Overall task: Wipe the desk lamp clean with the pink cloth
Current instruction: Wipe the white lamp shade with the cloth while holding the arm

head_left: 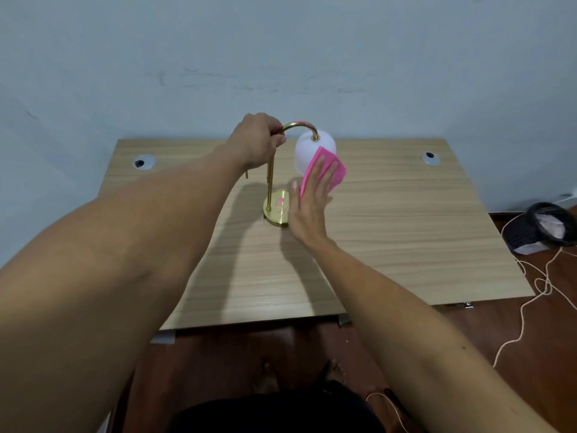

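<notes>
One lamp (282,170), one cloth (327,170), two hands, left (256,140) and right (312,198), two grommets at ten (144,161) and two o'clock (431,158).

**No readable text in view**

No words, labels, brand names or numbers are showing anywhere in the head view. The only mark resembling writing is appearing on the round brass lamp base (276,210): a pink squiggle, which cannot be told apart from a reflection and is not reading as any letter or digit.
</notes>
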{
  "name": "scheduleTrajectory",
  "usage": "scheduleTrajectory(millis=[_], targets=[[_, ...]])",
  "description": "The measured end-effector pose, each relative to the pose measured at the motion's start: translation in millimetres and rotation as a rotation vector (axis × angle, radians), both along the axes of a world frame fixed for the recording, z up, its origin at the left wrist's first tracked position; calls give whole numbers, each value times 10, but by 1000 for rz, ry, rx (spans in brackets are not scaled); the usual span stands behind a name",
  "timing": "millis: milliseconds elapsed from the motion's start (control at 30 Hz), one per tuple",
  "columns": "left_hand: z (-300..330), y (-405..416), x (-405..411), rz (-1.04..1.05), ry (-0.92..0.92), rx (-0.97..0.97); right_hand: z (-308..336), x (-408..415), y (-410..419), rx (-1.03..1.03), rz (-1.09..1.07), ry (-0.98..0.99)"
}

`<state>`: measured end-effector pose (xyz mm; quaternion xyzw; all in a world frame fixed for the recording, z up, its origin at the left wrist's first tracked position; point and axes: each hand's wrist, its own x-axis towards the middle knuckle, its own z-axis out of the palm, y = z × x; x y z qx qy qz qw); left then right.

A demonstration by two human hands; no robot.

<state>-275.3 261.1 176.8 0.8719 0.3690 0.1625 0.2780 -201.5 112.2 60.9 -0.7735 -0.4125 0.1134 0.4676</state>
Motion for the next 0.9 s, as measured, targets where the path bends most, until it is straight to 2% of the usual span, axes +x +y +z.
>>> scheduleTrajectory(millis=[200, 367, 500, 633, 733, 833, 900], targets=[[17, -2, -16, -4, -8, -8, 180, 292, 114, 47, -58, 48], [21, -11, -11, -6, 4, -7, 451, 722, 205, 41, 13, 204], [23, -10, -12, 0, -2, -10, 264, 416, 122, 69, 32, -14], [28, -12, -14, -3, 3, -4, 168, 254, 63, 63, -40, -43], [31, -10, -24, -11, -3, 4, 423, 461, 171, 107, -44, 71], [34, -19, -22, -10, 6, 8, 757, 757, 333, 79, -9, 311], [32, -20, -12, 0, 4, 1, 933, 891, 440, 22, 50, 357]])
